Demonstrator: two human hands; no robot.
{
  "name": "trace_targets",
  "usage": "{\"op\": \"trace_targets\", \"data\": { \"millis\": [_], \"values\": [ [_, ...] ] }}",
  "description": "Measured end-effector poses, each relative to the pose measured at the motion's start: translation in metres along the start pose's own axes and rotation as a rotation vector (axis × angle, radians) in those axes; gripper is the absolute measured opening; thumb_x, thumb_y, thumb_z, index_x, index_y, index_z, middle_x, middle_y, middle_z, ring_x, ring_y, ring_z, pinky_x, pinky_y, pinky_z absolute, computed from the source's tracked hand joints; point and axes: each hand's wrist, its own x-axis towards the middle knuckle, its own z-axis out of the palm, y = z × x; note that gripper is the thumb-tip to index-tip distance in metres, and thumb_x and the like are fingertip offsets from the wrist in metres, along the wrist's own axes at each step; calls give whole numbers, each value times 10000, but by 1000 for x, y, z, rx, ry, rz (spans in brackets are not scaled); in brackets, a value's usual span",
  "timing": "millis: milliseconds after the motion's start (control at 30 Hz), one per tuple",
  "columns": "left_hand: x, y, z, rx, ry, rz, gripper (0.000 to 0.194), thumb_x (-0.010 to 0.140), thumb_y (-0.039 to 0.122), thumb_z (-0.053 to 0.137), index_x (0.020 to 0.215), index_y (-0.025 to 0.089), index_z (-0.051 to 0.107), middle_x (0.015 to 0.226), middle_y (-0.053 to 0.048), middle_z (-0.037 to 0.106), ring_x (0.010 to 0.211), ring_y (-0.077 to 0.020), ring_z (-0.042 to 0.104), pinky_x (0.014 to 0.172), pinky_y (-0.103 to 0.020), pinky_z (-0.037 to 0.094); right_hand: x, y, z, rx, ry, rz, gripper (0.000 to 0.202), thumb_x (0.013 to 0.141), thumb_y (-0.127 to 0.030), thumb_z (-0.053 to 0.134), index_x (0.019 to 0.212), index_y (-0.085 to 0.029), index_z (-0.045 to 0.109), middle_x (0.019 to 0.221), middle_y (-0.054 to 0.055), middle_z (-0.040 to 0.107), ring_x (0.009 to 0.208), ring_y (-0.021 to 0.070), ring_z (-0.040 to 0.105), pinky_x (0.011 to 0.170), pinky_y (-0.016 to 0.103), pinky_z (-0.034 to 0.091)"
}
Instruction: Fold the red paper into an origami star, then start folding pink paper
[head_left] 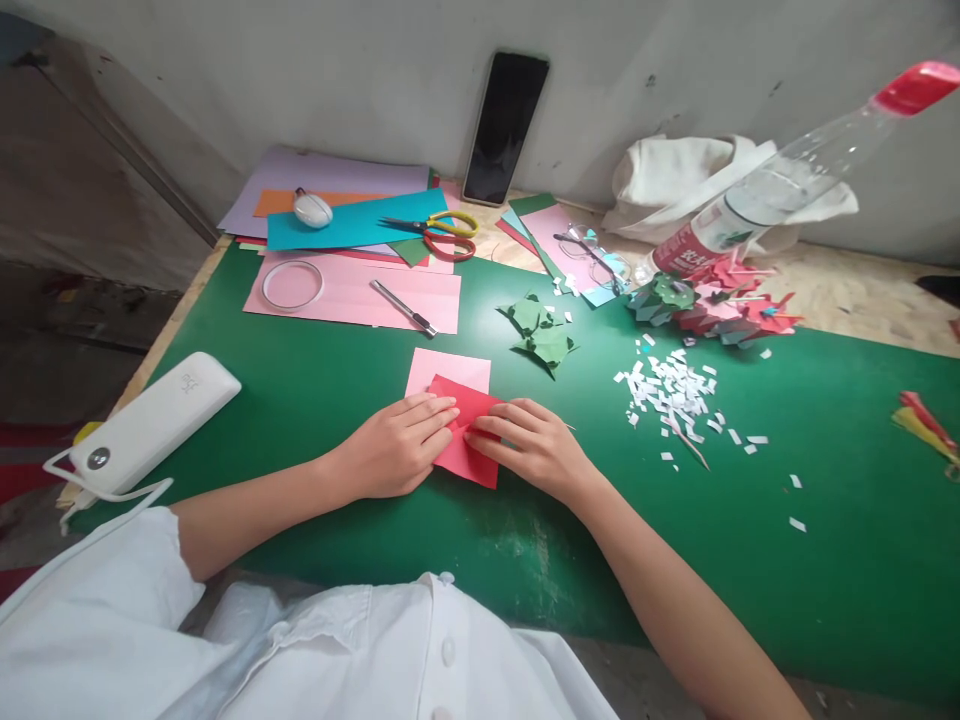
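A square of red paper lies on the green mat in front of me, partly over a pink paper square. My left hand rests flat on its left side, fingers stretched out. My right hand is at its right side, fingers bent and touching the sheet; the thumb is hidden, so I cannot make out whether it pinches the paper. Two green folded paper shapes lie just beyond the right hand. Small white paper scraps are heaped farther right.
At the back left are coloured sheets, scissors, a tape ring and a utility knife. A power bank lies left. A phone leans on the wall. Folded flowers, glasses and a bottle stand right.
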Motion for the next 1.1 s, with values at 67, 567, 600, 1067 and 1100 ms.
{"op": "trace_targets", "data": {
  "millis": [67, 567, 600, 1067, 1100],
  "values": [
    [-1, 1, 2, 19, -21, 21, 299, 957, 135, 468, 1121, 81, 712, 1282, -156, 731, 1248, -259, 686, 1092, -391, 561, -4, 1, -2, 27, -20, 4, 206, 1003, -121, 530, 1057, -236, 693, 1055, 34, 774, 994, 140, 675, 851, 308, 538],
    [-2, 0, 3, -189, 111, -218, 177, 1022, 268, 533, 1086, 174, 667, 878, -27, 784, 766, -140, 759, 691, -230, 591, -7, -11, -1, 299, 32, 324, 155, 950, -179, 587, 805, -222, 624, 824, 23, 749, 775, 146, 663, 716, 281, 547],
    [-1, -1, 5, -214, 118, -266, 181, 1016, 290, 548, 1102, 174, 657, 909, -32, 787, 781, -145, 758, 698, -237, 592, -6, -13, 1, 311, 45, 375, 166, 967, -194, 579, 808, -220, 618, 798, 20, 738, 745, 139, 652, 701, 269, 536],
    [6, 6, -1, 49, 100, -243, 118, 959, 168, 605, 897, 190, 703, 1049, -51, 729, 957, -195, 657, 815, -314, 569, 3, -22, 18, 186, 30, 699, 168, 989, -250, 549, 831, -213, 590, 719, -10, 603, 588, 106, 505, 552, 247, 370],
    [6, 12, -3, 143, 121, -222, 112, 934, 126, 623, 898, 186, 711, 1055, -48, 745, 999, -220, 667, 815, -325, 563, 2, -23, 18, 178, 20, 699, 173, 998, -255, 539, 840, -212, 597, 723, -6, 606, 602, 111, 516, 563, 251, 376]
  ]
}}
